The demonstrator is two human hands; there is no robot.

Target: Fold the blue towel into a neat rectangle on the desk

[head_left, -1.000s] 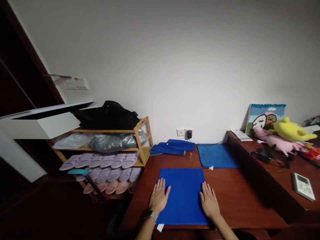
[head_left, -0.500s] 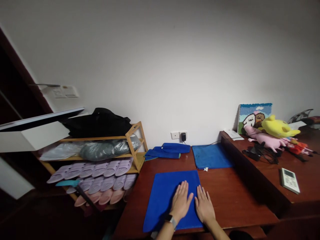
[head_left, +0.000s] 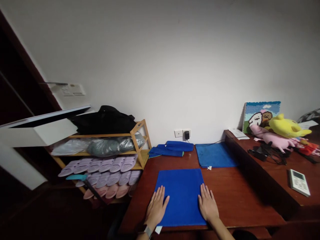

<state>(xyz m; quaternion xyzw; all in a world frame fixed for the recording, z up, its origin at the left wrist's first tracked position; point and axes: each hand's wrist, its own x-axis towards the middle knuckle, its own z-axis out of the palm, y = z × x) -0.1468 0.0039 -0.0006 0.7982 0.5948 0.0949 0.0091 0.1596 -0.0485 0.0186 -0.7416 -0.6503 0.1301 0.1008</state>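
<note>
From my feed, the blue cloth (head_left: 181, 195) lies flat and squared on the near part of the dark wooden table (head_left: 235, 203), directly between the two hands. My left hand (head_left: 157, 207) rests palm down on the cloth's left edge, fingers spread and pointing away, the outer part of the hand over bare wood. My right hand (head_left: 208, 206) lies the same way on the right edge, flat and open. Neither hand grips anything; the cloth's middle is uncovered between them. A small white tag (head_left: 158, 229) sticks out at the cloth's near left corner, just beside the left wrist, which wears a watch (head_left: 148, 230). Farther back, a lighter blue cloth (head_left: 216, 155) lies spread by the wall, with a pile of folded blue cloths (head_left: 172, 148) to its left. A rack of slippers (head_left: 105, 166) stands left of the table, and a white remote (head_left: 299, 182) lies on the raised desk to the right.
</note>
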